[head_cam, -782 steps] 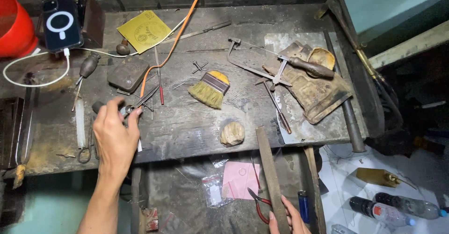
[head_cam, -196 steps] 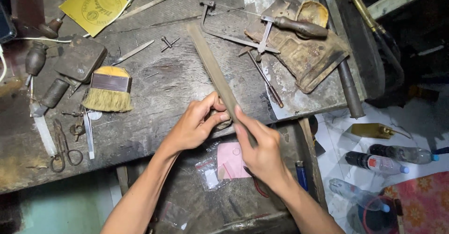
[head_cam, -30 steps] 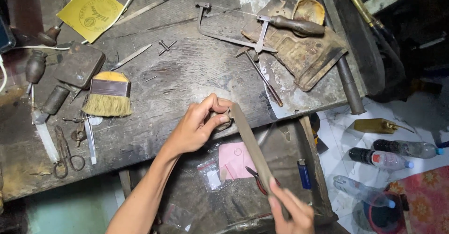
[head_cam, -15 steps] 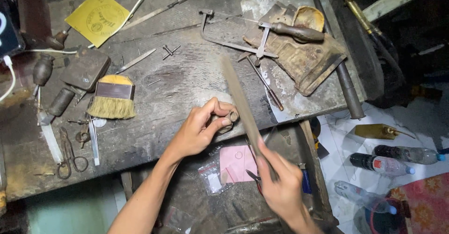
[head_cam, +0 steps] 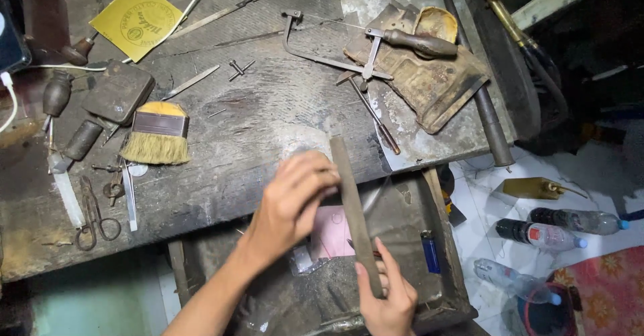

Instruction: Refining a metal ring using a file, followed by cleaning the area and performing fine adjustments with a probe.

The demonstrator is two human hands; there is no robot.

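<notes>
Two bare hands work a long flat file (head_cam: 353, 208) at the near edge of a scarred wooden workbench (head_cam: 268, 114). The right hand (head_cam: 386, 296), nearest the camera, is closed around the file's lower end, its index finger laid along the blade. Just beyond it and to its left, the left hand (head_cam: 295, 198) is curled tight, fingertips pinched on something small pressed against the side of the file; what that piece is cannot be made out behind the fingers. Under both hands an open drawer (head_cam: 409, 215) holds a pink slip of paper (head_cam: 332, 232) and, right of the right hand, a blue lighter (head_cam: 431, 252). The step in hand appears to be filing the small piece, stroke by stroke; the next stroke would seem to call for the left hand to keep the piece braced while the right hand drives the file along it. Farther out, left of the left hand, lie a straw-bristled brush (head_cam: 155, 138) and a pair of scissors (head_cam: 94, 215). Well beyond the hands, a frame saw (head_cam: 349, 44) rests on a worn leather pad (head_cam: 422, 67), and a yellow sheet of sandpaper (head_cam: 136, 19) lies at the far left corner. On the floor to the right are plastic bottles (head_cam: 550, 228).
</notes>
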